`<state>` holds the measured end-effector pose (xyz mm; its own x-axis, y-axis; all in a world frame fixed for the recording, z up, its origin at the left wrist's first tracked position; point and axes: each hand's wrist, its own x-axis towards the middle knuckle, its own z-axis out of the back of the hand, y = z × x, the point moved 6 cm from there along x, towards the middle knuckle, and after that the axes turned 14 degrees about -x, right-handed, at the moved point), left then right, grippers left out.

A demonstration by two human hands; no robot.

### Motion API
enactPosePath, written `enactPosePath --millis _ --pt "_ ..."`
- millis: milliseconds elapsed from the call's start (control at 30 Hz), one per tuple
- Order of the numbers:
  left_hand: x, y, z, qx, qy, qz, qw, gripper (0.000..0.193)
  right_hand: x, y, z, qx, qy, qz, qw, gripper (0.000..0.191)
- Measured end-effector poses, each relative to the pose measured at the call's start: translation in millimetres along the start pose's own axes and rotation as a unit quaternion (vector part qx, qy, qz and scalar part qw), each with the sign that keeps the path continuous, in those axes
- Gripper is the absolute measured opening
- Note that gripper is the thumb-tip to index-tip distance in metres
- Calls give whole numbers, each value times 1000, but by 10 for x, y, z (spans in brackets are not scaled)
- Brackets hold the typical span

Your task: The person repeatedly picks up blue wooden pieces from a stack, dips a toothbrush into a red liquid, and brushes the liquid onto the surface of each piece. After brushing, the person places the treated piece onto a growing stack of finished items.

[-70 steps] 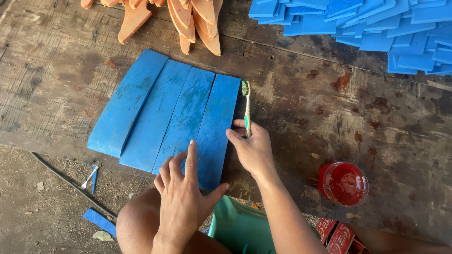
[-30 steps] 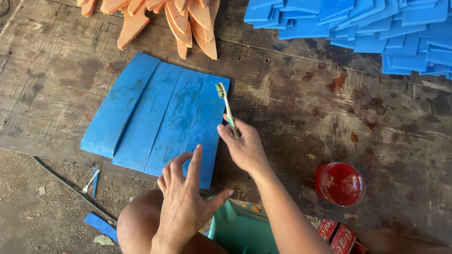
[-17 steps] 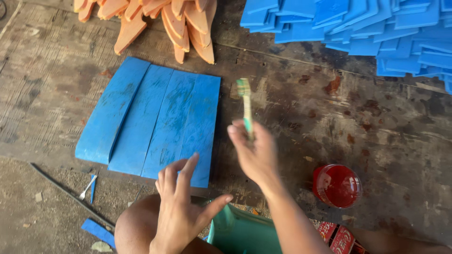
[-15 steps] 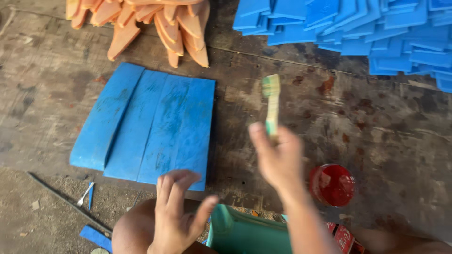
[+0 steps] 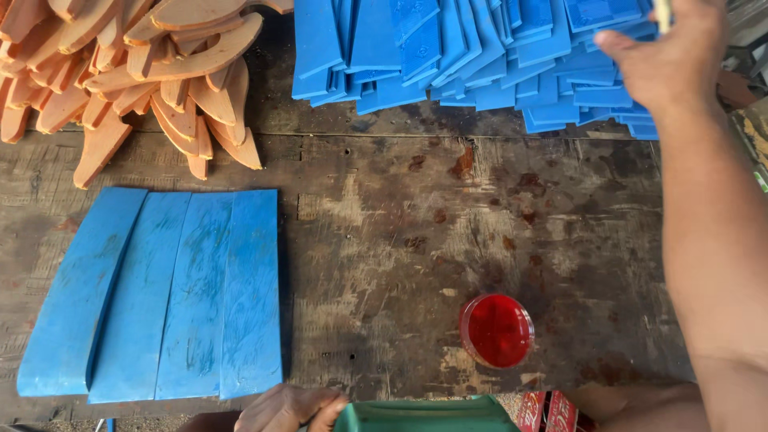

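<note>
Now the right hand (image 5: 668,56) is stretched out to the far right of the bench, over the heap of flat blue foam pieces (image 5: 480,48) at the back edge. A moment ago it was brushing across the four long blue foam strips (image 5: 160,292) with a toothbrush; it has since lifted clear of them and swung away. Its fingers are curled closed around a thin pale handle (image 5: 662,6), only a sliver of which shows at the top edge, so the bristle end is out of sight.

Those four strips lie side by side on the worn wooden bench (image 5: 480,232), edges touching, their surfaces streaked where they were brushed. With the brush gone from them, that pass over the strips looks finished, in my judgement.

Meanwhile the left hand (image 5: 290,408) has drawn back off the strips to the near edge, fingers loosely bent, holding nothing, just beside a green container (image 5: 424,416). A small round pot of red liquid (image 5: 496,330) stands right of the strips, and orange curved foam pieces (image 5: 144,72) are piled at the back left.
</note>
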<state>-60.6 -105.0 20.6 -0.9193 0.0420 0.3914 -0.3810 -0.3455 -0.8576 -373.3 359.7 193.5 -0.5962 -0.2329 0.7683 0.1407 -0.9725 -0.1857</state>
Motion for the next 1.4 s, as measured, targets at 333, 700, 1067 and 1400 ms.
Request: enactPosePath --millis 333,700,1067,1400 --pt "-211 248 -133 14 -19 125 992 49 73 -152 -55 -37 16 -156 987 14" --pt "626 -1071 -1020 -483 176 239 824 79 -1973 620 1838 576 56 -563 589 14" --pt "650 -1012 -1046 -716 108 291 625 104 -2529 1409 2031 432 357 -203 803 28" --pt "492 -558 -698 -756 -57 328 563 69 -2305 1439 2028 87 563 -39 821 30"
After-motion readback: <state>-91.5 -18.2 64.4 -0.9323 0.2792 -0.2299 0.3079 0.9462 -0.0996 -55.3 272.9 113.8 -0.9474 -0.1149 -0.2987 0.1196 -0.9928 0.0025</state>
